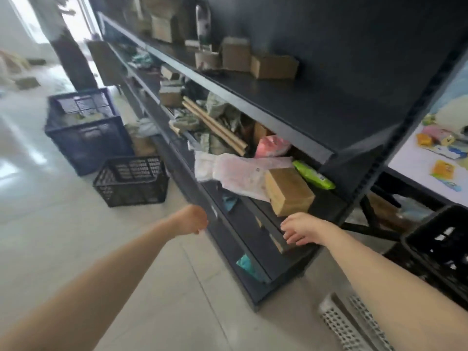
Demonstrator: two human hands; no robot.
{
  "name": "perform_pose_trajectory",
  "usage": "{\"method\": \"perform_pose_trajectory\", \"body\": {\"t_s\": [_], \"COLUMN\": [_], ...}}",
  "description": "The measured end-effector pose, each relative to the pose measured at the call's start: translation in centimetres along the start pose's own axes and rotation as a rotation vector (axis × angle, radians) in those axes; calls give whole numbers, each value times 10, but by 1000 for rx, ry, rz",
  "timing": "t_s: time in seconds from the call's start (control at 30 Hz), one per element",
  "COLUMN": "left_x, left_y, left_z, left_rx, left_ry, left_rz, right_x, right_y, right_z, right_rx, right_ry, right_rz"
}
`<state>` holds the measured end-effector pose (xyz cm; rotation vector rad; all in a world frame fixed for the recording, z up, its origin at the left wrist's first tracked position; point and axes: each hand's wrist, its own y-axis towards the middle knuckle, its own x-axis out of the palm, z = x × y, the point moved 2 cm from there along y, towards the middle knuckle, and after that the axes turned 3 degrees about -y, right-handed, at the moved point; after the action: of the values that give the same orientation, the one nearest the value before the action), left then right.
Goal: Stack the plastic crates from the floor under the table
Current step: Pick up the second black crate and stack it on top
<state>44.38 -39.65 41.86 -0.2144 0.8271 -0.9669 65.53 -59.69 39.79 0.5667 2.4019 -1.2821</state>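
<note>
The small black lattice plastic crate (131,181) stands on the pale floor beside the shelving, just in front of the larger blue plastic crate (83,133), which has things inside. Our left hand (190,222) reaches toward them with its fingers hidden, so we cannot tell its grip. Our right hand (301,229) is loose and empty just below a brown cardboard box (288,193) overhanging the dark metal shelf (278,102). We could knock that box down, and a crate stacked on the loaded blue one may sit crooked

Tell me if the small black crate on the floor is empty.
Empty, it seems: the black crate stands upright, with only its bare mesh walls showing inside, though the view is blurred.
</note>
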Motion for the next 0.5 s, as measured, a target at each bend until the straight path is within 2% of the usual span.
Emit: {"method": "perform_pose_trajectory", "body": {"t_s": [0.07, 0.13, 0.23, 0.5], "left_x": [-56, -104, -163, -318], "left_y": [-13, -24, -28, 28], "left_z": [-47, -88, -134, -212], "left_rx": [-47, -124, -203, -334], "left_ry": [-21, -67, -147, -218], "left_rz": [74, 142, 237, 430], "right_x": [49, 87, 126, 178], "right_y": [7, 11, 27, 148], "right_z": [-48, -101, -179, -368], "right_rx": [-32, -108, -221, -338], "right_ry": [-208, -340, -440, -720], "right_rz": [-172, -249, -282, -281]}}
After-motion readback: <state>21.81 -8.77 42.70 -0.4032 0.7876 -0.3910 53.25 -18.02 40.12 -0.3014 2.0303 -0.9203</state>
